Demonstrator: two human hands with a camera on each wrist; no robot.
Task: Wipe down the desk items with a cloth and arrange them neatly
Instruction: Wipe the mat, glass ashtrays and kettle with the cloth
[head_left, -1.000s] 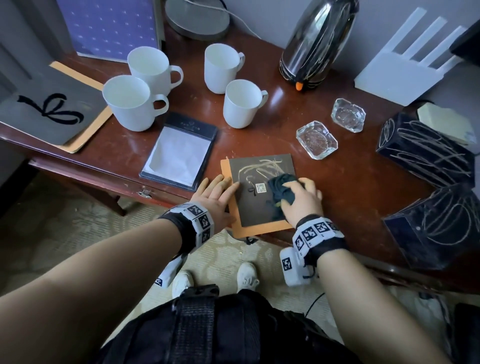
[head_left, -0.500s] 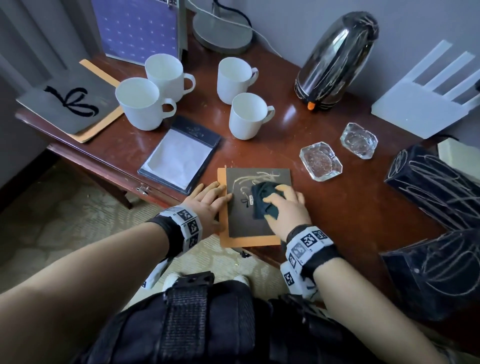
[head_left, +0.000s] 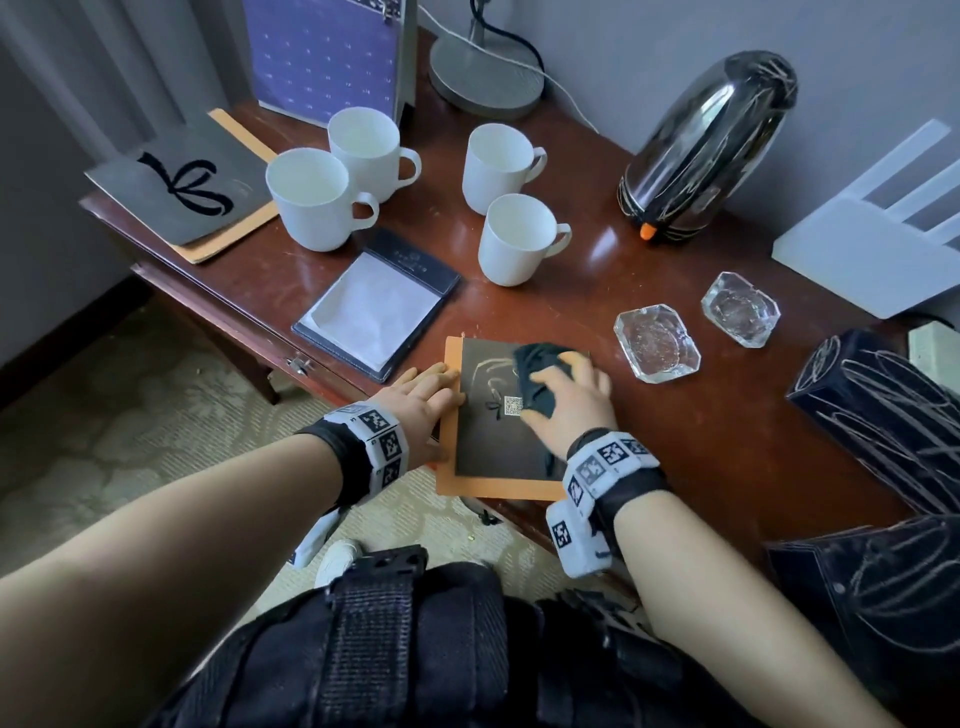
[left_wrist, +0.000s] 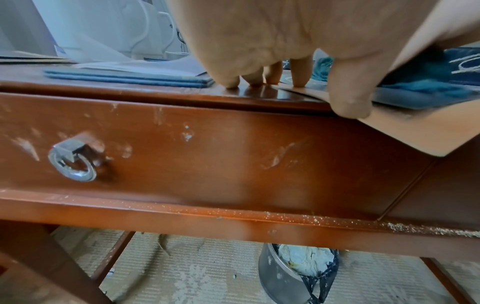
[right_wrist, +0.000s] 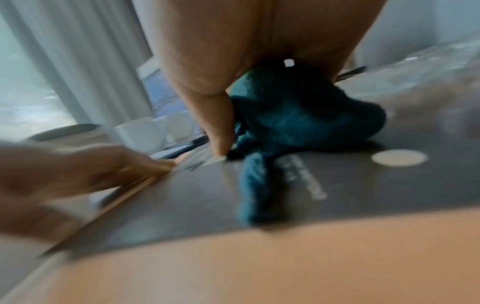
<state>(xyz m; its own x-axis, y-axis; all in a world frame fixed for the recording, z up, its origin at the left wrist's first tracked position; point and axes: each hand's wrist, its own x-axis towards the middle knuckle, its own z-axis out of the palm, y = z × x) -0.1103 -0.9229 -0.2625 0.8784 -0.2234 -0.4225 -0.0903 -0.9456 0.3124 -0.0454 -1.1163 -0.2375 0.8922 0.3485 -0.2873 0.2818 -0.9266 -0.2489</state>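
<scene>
A dark card on an orange backing (head_left: 493, 447) (right_wrist: 337, 185) lies at the desk's near edge and overhangs it. My right hand (head_left: 566, 400) grips a bunched dark teal cloth (head_left: 537, 374) (right_wrist: 298, 117) and presses it on the card's upper half. My left hand (head_left: 421, 395) (left_wrist: 272, 67) lies flat, fingertips on the desk and the card's left edge, thumb on the orange overhang. Four white mugs (head_left: 514, 239), a notepad holder (head_left: 379, 301) and two glass ashtrays (head_left: 657, 343) sit behind.
A chrome kettle (head_left: 711, 150) stands at the back, a lamp base (head_left: 483, 78) and purple folder (head_left: 327, 52) behind the mugs. Dark scribbled boxes (head_left: 883, 410) crowd the right. A grey bow card (head_left: 182, 182) lies far left. A waste bin (left_wrist: 298, 273) stands under the desk.
My right hand has slid the cloth from the card's middle up toward its far edge. The left hand has stayed on the card's left edge. The head view has shifted.
</scene>
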